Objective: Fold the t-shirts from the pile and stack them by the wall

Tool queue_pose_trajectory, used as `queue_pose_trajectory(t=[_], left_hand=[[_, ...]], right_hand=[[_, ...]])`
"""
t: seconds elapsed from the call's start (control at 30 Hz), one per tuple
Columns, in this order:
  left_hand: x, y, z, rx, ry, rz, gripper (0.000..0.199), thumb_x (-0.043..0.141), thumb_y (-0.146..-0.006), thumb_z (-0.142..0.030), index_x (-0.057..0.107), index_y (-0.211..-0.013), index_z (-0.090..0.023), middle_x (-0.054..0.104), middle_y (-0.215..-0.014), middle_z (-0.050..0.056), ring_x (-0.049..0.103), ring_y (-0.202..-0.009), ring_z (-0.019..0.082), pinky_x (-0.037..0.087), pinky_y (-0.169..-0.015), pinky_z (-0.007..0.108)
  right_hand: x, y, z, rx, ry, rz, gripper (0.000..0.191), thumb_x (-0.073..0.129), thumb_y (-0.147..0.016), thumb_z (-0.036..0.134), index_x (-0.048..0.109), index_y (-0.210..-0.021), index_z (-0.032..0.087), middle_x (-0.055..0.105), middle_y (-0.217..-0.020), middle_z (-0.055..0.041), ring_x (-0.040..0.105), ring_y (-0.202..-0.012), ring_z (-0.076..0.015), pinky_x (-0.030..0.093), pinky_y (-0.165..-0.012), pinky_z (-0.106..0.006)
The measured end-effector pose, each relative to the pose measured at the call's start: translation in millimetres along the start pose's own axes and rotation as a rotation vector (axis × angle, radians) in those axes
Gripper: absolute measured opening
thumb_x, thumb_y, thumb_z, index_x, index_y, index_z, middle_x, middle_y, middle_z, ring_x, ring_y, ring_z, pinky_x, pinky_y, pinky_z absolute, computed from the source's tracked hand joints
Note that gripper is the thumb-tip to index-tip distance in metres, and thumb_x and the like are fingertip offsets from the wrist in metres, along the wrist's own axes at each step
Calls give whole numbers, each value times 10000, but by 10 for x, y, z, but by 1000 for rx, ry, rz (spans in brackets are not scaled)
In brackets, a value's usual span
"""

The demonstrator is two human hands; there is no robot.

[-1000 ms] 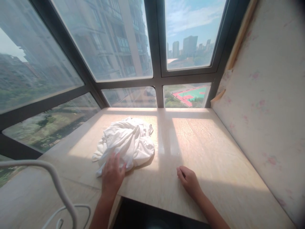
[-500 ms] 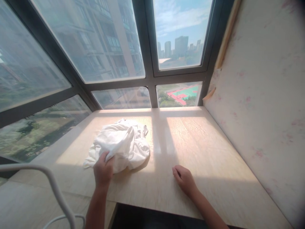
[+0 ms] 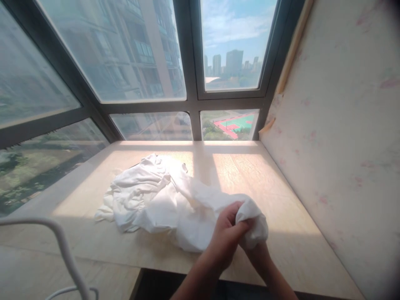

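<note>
A crumpled white garment (image 3: 150, 196) lies on the pale wooden tabletop (image 3: 281, 200) by the window, one part of it stretched out to the right. My left hand (image 3: 226, 237) grips that stretched end near the table's front edge. My right hand (image 3: 254, 248) is just under and behind it, mostly hidden by the cloth bunched over it, and seems to hold the same end.
A large dark-framed window (image 3: 190, 100) runs along the far and left sides. A pale flowered wall (image 3: 337, 137) bounds the table on the right. A white curved tube frame (image 3: 62, 246) stands at the lower left, beside the table's front edge.
My left hand has pulled part of the garment from the left across to the right. My right hand, resting on the bare table before, now meets it at the cloth's end.
</note>
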State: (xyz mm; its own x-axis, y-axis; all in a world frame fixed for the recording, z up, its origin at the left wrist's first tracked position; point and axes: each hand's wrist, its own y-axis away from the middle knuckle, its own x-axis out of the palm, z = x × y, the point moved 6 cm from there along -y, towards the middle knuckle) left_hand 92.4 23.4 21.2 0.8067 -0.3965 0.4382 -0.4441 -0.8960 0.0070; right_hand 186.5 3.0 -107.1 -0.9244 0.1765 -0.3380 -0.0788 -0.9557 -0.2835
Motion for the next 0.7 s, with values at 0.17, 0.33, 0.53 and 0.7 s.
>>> queue_pose_trajectory(t=[0.17,0.33,0.53,0.7], left_hand=[[-666,-187,-193,105,-53,-309,284,722,-793,-371,660,-969,-156,630,-796,6,547,-715,115,411,-637,200],[-1399,-241,-345,158,-588,-567,381,639,-815,-391,627,-1123,-167,694,-832,24,625,-723,163,465,-648,250],[-1742,-92,-300,-62,-1518,-521,340,543,-895,-333,654,-1189,-202,732,-980,78,687,-945,253,505,-839,352],[-1390,93,-246,227,-1686,-400,313,489,-939,-278,640,-1187,-160,694,-1133,128,650,-1077,285,506,-953,416]], right_hand=[[-645,-134,247,173,-89,-19,514,678,-835,377,558,-1297,186,708,-1110,-123,688,-963,-281,599,-780,-358],[-606,-237,639,189,-326,200,752,694,-864,402,337,-1507,241,682,-1119,-77,681,-987,-219,562,-906,-378],[-316,-233,495,203,-407,228,557,641,-902,378,468,-1413,242,683,-1121,-79,685,-1010,-220,562,-919,-381],[-283,-171,360,176,-196,221,481,634,-893,326,572,-1362,236,659,-1278,-116,686,-1030,-224,573,-930,-399]])
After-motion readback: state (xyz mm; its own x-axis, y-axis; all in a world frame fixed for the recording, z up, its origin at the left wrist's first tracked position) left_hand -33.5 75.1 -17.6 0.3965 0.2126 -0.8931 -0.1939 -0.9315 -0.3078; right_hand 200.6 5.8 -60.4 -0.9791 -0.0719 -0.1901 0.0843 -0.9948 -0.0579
